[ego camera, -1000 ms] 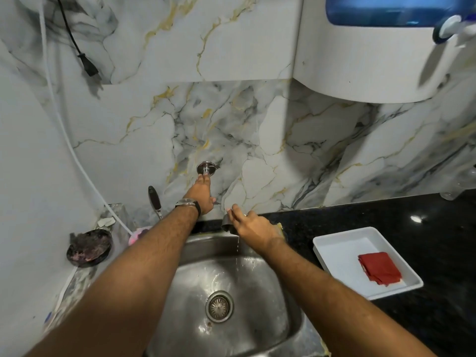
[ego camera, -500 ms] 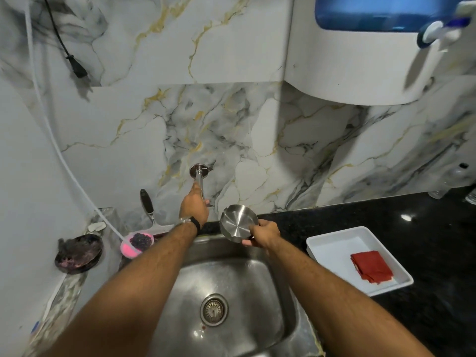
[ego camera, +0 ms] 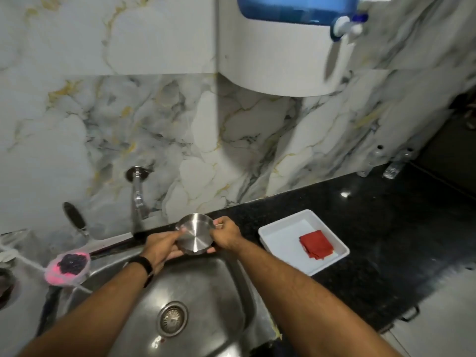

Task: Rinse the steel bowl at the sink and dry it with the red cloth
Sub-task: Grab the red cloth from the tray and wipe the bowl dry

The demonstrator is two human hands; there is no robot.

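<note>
Bowl (ego camera: 195, 233): held over sink (ego camera: 226, 287) rear edge, tilted, base toward camera, mouth toward wall.
Left hand (ego camera: 161, 244): gripping bowl's left side.
Right hand (ego camera: 226, 235): gripping bowl's right rim.
Cloth (ego camera: 316, 244): folded in tray (ego camera: 278, 237).

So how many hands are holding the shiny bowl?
2. The left hand grips the bowl on its left side and the right hand grips its right side, both above the sink.

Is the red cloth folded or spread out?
Folded: the red cloth lies as a compact, layered square in the white tray, untouched.
</note>
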